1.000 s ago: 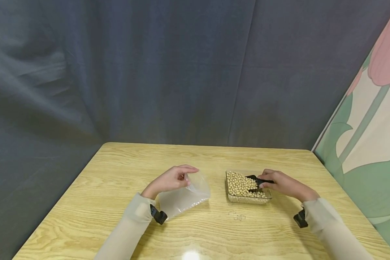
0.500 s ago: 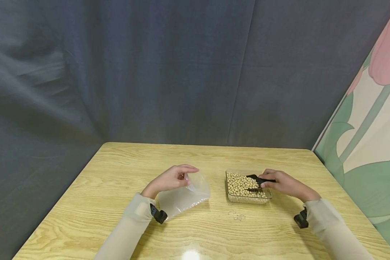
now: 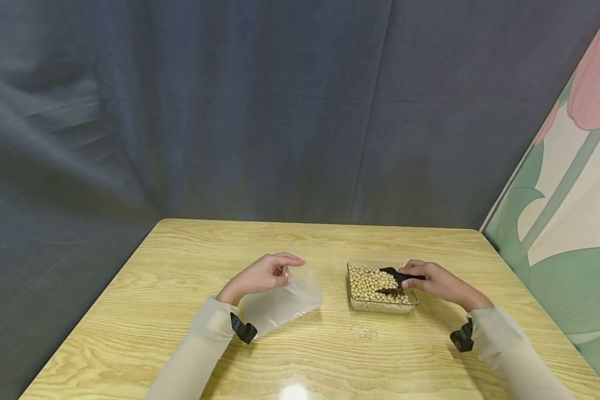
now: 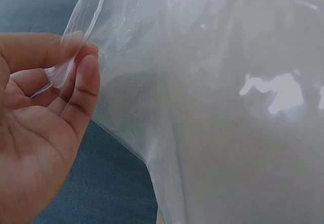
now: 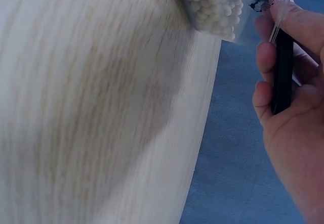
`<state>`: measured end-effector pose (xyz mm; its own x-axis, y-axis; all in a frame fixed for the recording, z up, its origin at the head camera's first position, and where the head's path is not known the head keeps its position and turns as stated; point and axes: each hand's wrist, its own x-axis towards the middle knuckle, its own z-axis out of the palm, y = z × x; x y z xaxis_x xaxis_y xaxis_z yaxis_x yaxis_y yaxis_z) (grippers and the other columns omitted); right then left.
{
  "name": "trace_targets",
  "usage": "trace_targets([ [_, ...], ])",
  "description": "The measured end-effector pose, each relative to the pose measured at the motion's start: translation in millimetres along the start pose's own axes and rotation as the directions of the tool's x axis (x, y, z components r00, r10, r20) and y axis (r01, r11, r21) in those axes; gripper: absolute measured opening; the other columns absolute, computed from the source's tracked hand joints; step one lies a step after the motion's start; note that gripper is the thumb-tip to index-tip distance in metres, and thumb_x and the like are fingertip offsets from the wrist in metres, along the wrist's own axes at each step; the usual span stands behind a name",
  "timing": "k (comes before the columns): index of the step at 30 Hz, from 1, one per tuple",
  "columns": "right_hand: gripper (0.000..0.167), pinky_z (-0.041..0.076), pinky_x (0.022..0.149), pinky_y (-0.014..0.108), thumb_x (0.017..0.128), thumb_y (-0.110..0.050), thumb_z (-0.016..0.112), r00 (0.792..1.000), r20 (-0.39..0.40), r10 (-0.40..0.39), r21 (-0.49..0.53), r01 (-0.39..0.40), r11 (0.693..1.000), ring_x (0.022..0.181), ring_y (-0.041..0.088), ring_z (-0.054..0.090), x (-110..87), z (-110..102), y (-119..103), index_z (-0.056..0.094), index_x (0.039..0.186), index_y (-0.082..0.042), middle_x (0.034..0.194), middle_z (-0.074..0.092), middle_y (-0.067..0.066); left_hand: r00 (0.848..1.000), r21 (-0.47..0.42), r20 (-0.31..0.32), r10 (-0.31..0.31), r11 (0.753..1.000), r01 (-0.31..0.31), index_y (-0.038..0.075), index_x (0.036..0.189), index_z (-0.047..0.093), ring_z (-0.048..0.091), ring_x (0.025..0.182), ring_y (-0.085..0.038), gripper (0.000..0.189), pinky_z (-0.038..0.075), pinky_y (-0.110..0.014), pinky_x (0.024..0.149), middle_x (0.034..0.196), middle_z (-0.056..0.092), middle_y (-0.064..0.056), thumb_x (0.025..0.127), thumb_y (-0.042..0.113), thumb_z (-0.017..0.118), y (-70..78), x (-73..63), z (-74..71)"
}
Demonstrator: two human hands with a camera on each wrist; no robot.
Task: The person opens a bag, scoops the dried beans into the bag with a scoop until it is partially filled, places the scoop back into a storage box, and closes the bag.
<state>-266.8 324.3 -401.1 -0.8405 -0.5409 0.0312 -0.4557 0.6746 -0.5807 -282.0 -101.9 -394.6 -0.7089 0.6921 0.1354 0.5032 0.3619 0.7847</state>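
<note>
My left hand [image 3: 265, 275] pinches the mouth edge of a clear plastic bag [image 3: 275, 312] between thumb and fingers. Seen from the left wrist, the bag [image 4: 233, 143] spreads out from the pinch, its upper edge folded and bunched. With my right hand [image 3: 435, 284] I grip the handle of a black scoop [image 3: 413, 276]. Its blade is pushed in among round, pale yellow beans [image 3: 365, 284] that fill much of a clear rectangular container [image 3: 384, 307]. In the right wrist view, fingers curl round the black handle [image 5: 283, 80] beside the container's clear wall.
The container and bag are on a wood-grain table [image 3: 220, 239], with a gap between them. Faint clear marks [image 3: 366, 333] show on the tabletop in front of the container. A dark curtain [image 3: 260, 139] hangs behind, and a flower-patterned cloth [image 3: 570, 222] hangs at the right.
The scoop has shifted slightly right within the container, and the beans around its blade have moved, with more now lying on it. My left hand and the bag have stayed nearly still.
</note>
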Motion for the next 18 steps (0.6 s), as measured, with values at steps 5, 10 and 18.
trace_targets([
  [5, 0.046, 0.047, 0.071, 0.026, 0.095, -0.022, 0.059, 1.000, -0.007, 0.017, 0.015, -0.017, 1.000, 0.091, 0.005, 0.058, -0.9, 0.0, 1.3, 0.056, 0.129, 0.008, 0.117, 0.059, 0.014, 1.000, -0.010, -0.001, -0.007, 1.000, 0.007, 0.003, 0.135, 0.055, 0.050, 0.074, -0.009, 0.042, 0.042, -0.021, 0.065, 0.136, 0.053, -0.013, 0.093, 0.004, 0.059, -0.7, 0.2, -0.3],
  [10, 0.047, 0.047, 0.071, 0.026, 0.095, -0.024, 0.059, 0.999, -0.017, 0.029, 0.032, -0.028, 0.999, 0.091, 0.005, 0.057, -1.6, 1.2, 2.7, 0.056, 0.129, 0.008, 0.117, 0.058, 0.014, 1.000, -0.022, 0.001, -0.008, 1.000, 0.008, 0.002, 0.135, 0.055, 0.050, 0.074, -0.010, 0.043, 0.043, -0.021, 0.065, 0.137, 0.052, -0.015, 0.092, 0.003, 0.059, -0.3, -0.6, -0.2],
  [18, 0.047, 0.050, 0.077, 0.028, 0.094, -0.026, 0.060, 0.999, -0.034, 0.040, 0.027, -0.039, 0.999, 0.102, 0.014, 0.059, -2.4, 2.2, 6.1, 0.057, 0.130, 0.006, 0.121, 0.058, 0.016, 1.000, -0.032, -0.006, -0.018, 0.999, 0.017, -0.001, 0.135, 0.053, 0.051, 0.075, -0.010, 0.043, 0.044, -0.021, 0.066, 0.138, 0.049, -0.020, 0.092, 0.004, 0.060, 2.8, -1.4, -1.6],
])
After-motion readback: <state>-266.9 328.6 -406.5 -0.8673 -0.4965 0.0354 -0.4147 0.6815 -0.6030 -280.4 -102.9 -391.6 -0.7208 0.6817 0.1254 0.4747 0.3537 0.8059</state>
